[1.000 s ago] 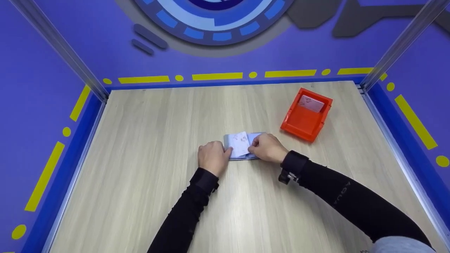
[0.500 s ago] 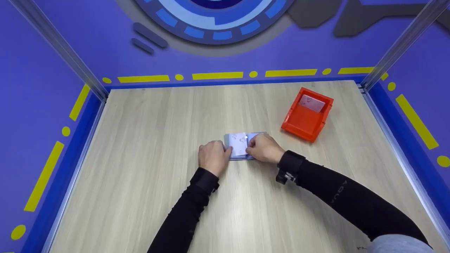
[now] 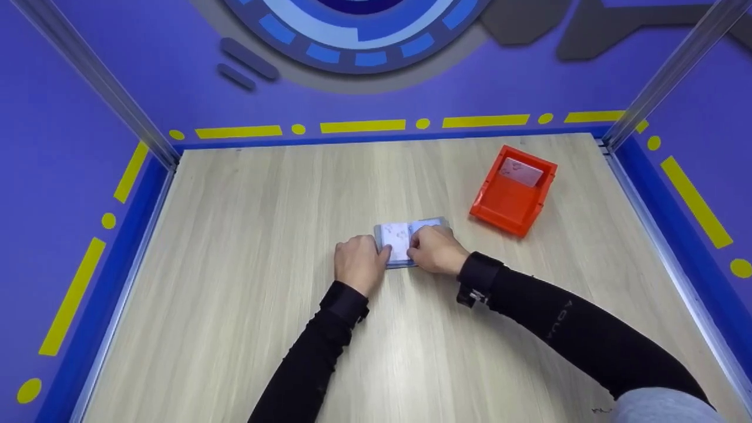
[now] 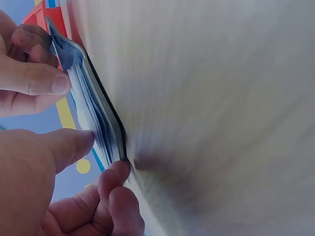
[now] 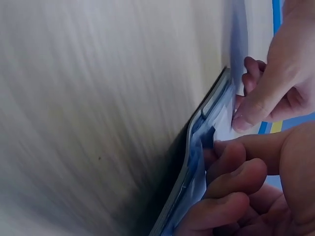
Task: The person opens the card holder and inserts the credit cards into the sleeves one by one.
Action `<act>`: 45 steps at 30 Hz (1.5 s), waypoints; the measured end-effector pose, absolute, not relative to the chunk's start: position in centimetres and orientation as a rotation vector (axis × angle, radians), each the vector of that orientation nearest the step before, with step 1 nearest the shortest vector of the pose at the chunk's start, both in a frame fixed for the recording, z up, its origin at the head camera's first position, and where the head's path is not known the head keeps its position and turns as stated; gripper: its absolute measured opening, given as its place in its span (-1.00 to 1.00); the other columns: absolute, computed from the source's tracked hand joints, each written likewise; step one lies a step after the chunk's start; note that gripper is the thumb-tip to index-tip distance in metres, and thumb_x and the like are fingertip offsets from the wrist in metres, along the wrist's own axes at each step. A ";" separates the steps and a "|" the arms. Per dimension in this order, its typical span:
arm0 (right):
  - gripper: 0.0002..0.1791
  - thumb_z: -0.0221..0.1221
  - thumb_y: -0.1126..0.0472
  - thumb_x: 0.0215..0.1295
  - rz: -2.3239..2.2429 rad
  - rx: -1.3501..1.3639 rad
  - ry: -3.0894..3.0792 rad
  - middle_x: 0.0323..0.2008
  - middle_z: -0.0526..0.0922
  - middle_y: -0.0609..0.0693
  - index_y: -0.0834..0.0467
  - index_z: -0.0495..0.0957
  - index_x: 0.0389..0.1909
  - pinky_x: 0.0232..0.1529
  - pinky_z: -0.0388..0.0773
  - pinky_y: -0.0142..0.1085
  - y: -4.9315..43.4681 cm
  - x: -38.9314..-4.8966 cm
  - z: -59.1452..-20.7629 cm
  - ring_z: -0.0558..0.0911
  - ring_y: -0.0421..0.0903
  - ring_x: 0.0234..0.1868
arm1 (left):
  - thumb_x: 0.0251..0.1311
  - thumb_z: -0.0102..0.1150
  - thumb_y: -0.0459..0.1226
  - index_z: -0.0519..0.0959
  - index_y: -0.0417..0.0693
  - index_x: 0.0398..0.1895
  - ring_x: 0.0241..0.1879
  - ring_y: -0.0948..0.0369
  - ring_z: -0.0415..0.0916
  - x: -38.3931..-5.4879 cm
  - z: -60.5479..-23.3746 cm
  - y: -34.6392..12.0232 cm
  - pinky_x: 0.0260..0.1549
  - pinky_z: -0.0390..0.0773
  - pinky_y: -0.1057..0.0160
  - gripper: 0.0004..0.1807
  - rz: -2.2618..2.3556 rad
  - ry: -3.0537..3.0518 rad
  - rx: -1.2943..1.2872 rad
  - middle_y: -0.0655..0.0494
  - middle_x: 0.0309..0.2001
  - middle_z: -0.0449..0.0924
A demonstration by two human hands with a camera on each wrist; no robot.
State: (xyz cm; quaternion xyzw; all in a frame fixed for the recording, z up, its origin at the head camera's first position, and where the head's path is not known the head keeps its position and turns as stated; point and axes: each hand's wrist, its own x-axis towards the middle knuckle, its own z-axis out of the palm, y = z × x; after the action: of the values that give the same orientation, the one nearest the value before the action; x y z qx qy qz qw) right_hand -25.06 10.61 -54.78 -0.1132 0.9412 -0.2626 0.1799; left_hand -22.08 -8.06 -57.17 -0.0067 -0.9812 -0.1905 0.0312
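Note:
An open card holder (image 3: 432, 223) with blue-tinted clear sleeves lies on the table in front of the person. Over its left half is a whitish card (image 3: 395, 239) with a faint pinkish print. The left hand (image 3: 358, 262) grips the holder's left edge, thumb on top and fingertips (image 4: 115, 172) under the cover in the left wrist view. At the card's right edge, the right hand (image 3: 436, 249) pinches with thumb and forefinger, close to the holder's fold. Its other fingers (image 5: 221, 211) curl over the right-hand sleeves, and part of the card's edge is hidden behind them.
A red plastic bin (image 3: 499, 220) stands at the back right of the wooden table (image 3: 264, 194). Inside it, a pinkish card (image 3: 521, 173) leans at the far end. Blue-purple panels (image 3: 364, 106) with yellow marks enclose the table on the back and both sides.
The card, tilted one second ago, now lies straight and flatter over the holder's left half. The right hand has moved slightly left with the card's edge. The left hand has barely shifted.

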 end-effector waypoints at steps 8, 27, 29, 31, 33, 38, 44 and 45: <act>-0.74 0.36 0.13 0.44 -0.759 -0.387 2.678 -0.55 0.60 -0.14 0.13 0.82 -0.45 -0.39 0.34 -0.32 11.7 -25.5 -54.5 0.49 -0.16 -0.46 | 0.41 0.45 0.12 0.67 0.01 -0.62 -0.45 0.09 0.68 -22.1 -56.9 -8.3 -0.20 0.59 -0.03 -0.48 -0.562 -3.006 -0.029 0.11 -0.51 0.73; -0.55 0.38 -0.17 0.49 -0.792 -0.097 2.665 -0.57 0.48 -0.05 0.16 0.76 -0.31 -0.35 0.34 -0.22 18.1 -27.9 -51.4 0.53 0.01 -0.36 | 0.43 0.41 0.10 0.74 -0.01 -0.48 -0.36 0.07 0.71 -22.2 -56.4 -9.0 -0.08 0.59 -0.05 -0.55 -0.652 -2.990 0.042 0.09 -0.43 0.79; -0.50 0.42 -0.27 0.42 -0.755 -0.061 2.649 -0.59 0.43 -0.05 0.12 0.72 -0.38 -0.38 0.31 -0.22 18.1 -27.9 -52.0 0.52 0.01 -0.40 | 0.43 0.42 0.10 0.75 -0.03 -0.47 -0.37 0.06 0.71 -22.1 -56.5 -8.8 -0.09 0.60 -0.06 -0.55 -0.661 -2.984 0.034 0.07 -0.44 0.79; -0.44 0.43 -0.34 0.37 -0.714 -0.037 2.633 -0.61 0.38 -0.06 0.09 0.67 -0.44 -0.41 0.29 -0.22 17.9 -27.9 -52.7 0.50 0.00 -0.44 | 0.42 0.43 0.09 0.76 -0.05 -0.45 -0.36 0.04 0.73 -22.1 -56.8 -8.7 -0.09 0.61 -0.07 -0.56 -0.665 -2.987 0.026 0.06 -0.42 0.80; -0.43 0.42 -0.35 0.36 -0.683 -0.018 2.621 -0.62 0.36 -0.07 0.07 0.62 -0.47 -0.43 0.28 -0.23 17.7 -27.8 -53.3 0.49 -0.02 -0.48 | 0.40 0.44 0.08 0.78 -0.07 -0.41 -0.34 0.03 0.75 -22.0 -57.0 -8.6 -0.10 0.62 -0.06 -0.58 -0.663 -2.992 0.012 0.04 -0.40 0.82; -0.55 0.29 -0.14 0.49 -0.665 -0.024 2.631 -0.62 0.31 -0.09 0.08 0.55 -0.50 -0.44 0.25 -0.25 17.7 -27.8 -53.8 0.41 -0.06 -0.51 | 0.37 0.49 0.05 0.80 -0.09 -0.36 -0.30 0.01 0.78 -21.9 -57.2 -8.3 -0.09 0.62 -0.07 -0.61 -0.660 -2.984 -0.016 0.01 -0.35 0.84; -0.61 0.22 -0.08 0.59 -0.719 -0.021 2.614 -0.57 0.40 -0.04 0.12 0.65 -0.36 -0.36 0.32 -0.22 19.0 -27.5 -52.7 0.46 -0.01 -0.43 | 0.41 0.46 0.01 0.82 -0.07 -0.39 -0.30 0.02 0.78 -21.9 -57.0 -8.1 -0.09 0.63 -0.07 -0.64 -0.641 -2.997 0.007 0.02 -0.36 0.85; -0.61 0.22 -0.08 0.60 -0.729 -0.021 2.612 -0.55 0.43 -0.02 0.13 0.68 -0.32 -0.34 0.34 -0.21 19.2 -27.4 -52.5 0.48 0.00 -0.41 | 0.42 0.46 0.01 0.82 -0.06 -0.40 -0.31 0.02 0.78 -22.0 -56.9 -8.0 -0.10 0.63 -0.06 -0.64 -0.640 -2.999 0.010 0.03 -0.36 0.85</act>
State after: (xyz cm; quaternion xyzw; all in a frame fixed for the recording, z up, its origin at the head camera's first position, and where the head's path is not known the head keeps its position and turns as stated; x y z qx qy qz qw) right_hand -27.41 19.24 -52.49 -0.0077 0.9411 -0.2626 0.2130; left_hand -21.97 -8.04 -56.93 0.0031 -0.9773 -0.2085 0.0377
